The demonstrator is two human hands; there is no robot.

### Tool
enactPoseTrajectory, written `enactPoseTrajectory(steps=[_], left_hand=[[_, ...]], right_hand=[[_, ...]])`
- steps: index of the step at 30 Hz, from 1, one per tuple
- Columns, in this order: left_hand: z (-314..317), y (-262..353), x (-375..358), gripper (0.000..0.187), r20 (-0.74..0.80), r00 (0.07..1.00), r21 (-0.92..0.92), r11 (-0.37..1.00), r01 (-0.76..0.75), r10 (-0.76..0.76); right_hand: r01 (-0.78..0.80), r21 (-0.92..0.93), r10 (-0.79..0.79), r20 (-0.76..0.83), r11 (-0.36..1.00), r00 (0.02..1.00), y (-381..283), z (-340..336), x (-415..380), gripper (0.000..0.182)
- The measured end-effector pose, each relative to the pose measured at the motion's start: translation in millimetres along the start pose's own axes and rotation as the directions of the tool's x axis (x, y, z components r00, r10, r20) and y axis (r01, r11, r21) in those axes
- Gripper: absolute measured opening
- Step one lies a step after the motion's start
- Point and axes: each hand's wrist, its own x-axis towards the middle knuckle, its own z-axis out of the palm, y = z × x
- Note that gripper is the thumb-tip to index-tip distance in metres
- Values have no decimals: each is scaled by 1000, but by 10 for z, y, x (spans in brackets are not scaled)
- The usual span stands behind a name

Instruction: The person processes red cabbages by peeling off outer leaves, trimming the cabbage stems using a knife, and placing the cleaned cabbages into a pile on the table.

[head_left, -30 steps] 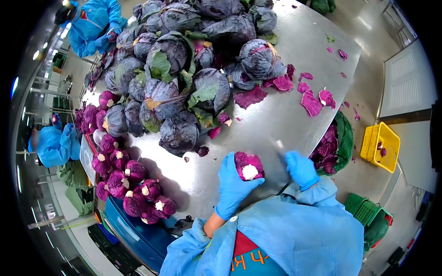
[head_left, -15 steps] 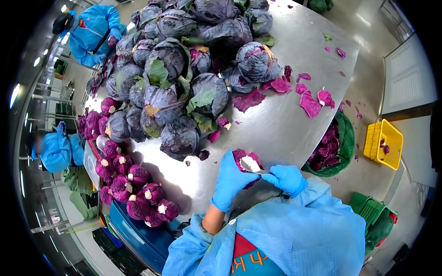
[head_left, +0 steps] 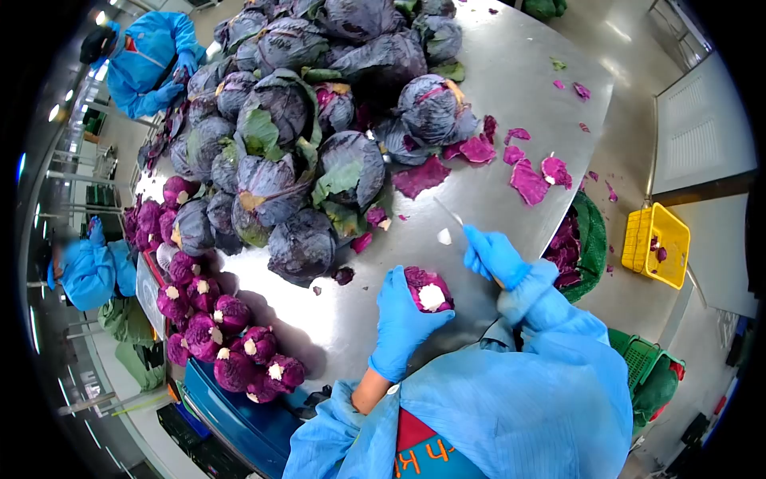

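Note:
My left hand, in a blue glove, is wrapped round a peeled red cabbage just above the table. The cabbage's white cut stem end faces up toward me. To the right, my gloved right hand is closed on a knife, whose thin blade points away from me, apart from the cabbage. A small white chunk of stem is near the blade. Large untrimmed red cabbages are heaped beyond my left hand. Peeled red cabbages with white stem ends are grouped at the left.
Loose purple leaves lie on the metal table. Beyond its right edge stand a green sack of leaves, a yellow crate and a green basket. Two people in blue are at the left.
My right hand and the knife have moved away from the cabbage, to the right and forward. A white stem chunk now shows by the blade. My left hand still holds the cabbage.

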Motion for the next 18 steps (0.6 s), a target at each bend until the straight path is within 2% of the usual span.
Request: enactPoseTrajectory(steps=[1, 2, 3, 4, 5, 8, 11, 14, 18], left_hand=[[6, -106, -23, 99, -10, 1000, -75, 997, 13, -14], [0, -172, -37, 98, -23, 999, -153, 988, 23, -27], [-16, -185, -42, 96, -9, 999, -172, 984, 39, -41], [-30, -174, -35, 94, 8, 999, -194, 980, 53, -52], [-41, -155, -31, 91, 26, 998, -215, 974, 64, -60], [-59, -66, -33, 86, -58, 998, -200, 980, -3, -8], [18, -122, -38, 84, -139, 990, -163, 985, -53, 30], [-20, -112, -19, 86, -49, 999, -223, 975, -11, 0], [-40, -103, -47, 100, -10, 999, -160, 986, 41, -43]], right_hand=[[-55, 51, 49, 98, 997, 994, -7, 36, -148, 59], [54, 9, -54, 103, 999, 993, 22, 118, -324, 51], [232, -156, -213, 129, 960, 969, 155, 181, -426, 49], [398, -306, -359, 178, 865, 916, 268, 223, -510, 47], [423, -360, -375, 199, 831, 906, 289, 285, -585, 46], [472, -532, -398, 255, 703, 881, 353, 404, -669, 46], [535, -499, -429, 320, 681, 845, 369, 386, -572, 45], [592, -407, -411, 450, 696, 793, 418, 326, -379, 44], [579, -328, -359, 535, 747, 765, 502, 313, -159, 44]])
